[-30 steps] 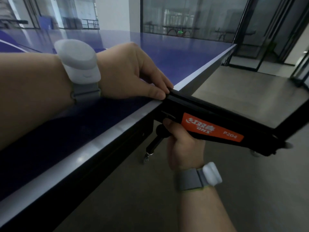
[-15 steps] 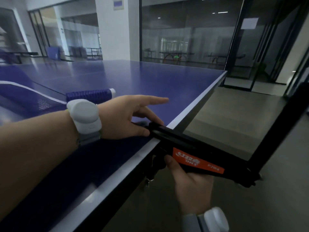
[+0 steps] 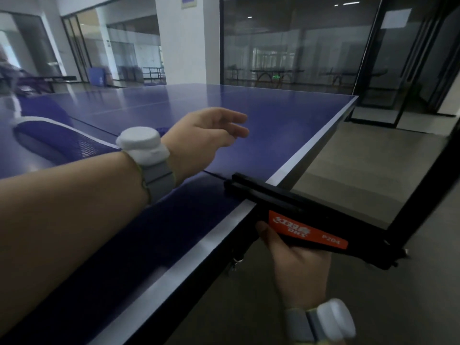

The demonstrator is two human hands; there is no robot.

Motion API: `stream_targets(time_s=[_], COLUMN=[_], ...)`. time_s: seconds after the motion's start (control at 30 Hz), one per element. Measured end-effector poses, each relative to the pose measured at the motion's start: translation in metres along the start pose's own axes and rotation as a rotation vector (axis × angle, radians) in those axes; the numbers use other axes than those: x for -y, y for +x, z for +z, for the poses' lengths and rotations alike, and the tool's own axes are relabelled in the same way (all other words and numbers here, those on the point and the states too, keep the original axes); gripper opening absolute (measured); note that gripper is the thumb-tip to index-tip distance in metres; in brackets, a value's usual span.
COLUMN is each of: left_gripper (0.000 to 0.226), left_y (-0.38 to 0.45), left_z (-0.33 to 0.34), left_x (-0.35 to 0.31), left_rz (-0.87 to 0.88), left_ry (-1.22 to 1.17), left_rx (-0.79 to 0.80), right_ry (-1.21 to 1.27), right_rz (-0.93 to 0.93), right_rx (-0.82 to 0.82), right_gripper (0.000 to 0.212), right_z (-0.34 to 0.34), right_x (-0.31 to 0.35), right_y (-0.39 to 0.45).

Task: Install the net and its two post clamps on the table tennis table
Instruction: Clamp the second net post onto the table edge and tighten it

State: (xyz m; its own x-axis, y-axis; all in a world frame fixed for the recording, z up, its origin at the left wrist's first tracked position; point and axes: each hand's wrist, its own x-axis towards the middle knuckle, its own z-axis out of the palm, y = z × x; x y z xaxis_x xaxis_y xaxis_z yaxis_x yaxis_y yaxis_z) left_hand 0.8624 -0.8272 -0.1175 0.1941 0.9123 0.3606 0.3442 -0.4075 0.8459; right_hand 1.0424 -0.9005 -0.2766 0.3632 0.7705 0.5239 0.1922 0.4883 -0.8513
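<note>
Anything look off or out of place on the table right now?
Yes. The net lies bunched in a heap on the table at the left, not stretched upright. The clamp sits on the table edge with the right hand under it.

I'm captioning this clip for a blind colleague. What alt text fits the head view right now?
A black post clamp with an orange label sits on the side edge of a blue table tennis table, held from below by the right hand. The left hand hovers open above the tabletop; the blue net lies bundled behind it.

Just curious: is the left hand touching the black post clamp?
Apart. The head view shows the left hand lifted, blue table visible between it and the post clamp.
</note>
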Motion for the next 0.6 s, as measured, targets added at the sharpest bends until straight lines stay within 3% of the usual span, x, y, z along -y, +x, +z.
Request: stream_targets(time_s=[0.17,0.4,0.5,0.6], left_gripper=[0.027,0.018,0.026,0.028], left_y=[-0.005,-0.009,-0.001,0.004], left_z=[0.018,0.033,0.045,0.055], left_x=[-0.009,-0.011,-0.008,-0.008], left_rz=[0.042,0.088,0.097,0.104], left_ry=[0.424,0.625,0.684,0.748], left_rx=[0.126,0.135,0.109,0.136], right_ry=[0.054,0.081,0.08,0.074], right_rz=[-0.001,-0.047,-0.085,-0.089], right_rx=[0.007,0.086,0.071,0.103], right_gripper=[0.032,0.054,0.05,0.024], right_z=[0.001,-0.007,-0.008,-0.009], right_x=[0.006,0.0,-0.009,-0.014], right_y=[0.002,0.008,0.009,0.007])
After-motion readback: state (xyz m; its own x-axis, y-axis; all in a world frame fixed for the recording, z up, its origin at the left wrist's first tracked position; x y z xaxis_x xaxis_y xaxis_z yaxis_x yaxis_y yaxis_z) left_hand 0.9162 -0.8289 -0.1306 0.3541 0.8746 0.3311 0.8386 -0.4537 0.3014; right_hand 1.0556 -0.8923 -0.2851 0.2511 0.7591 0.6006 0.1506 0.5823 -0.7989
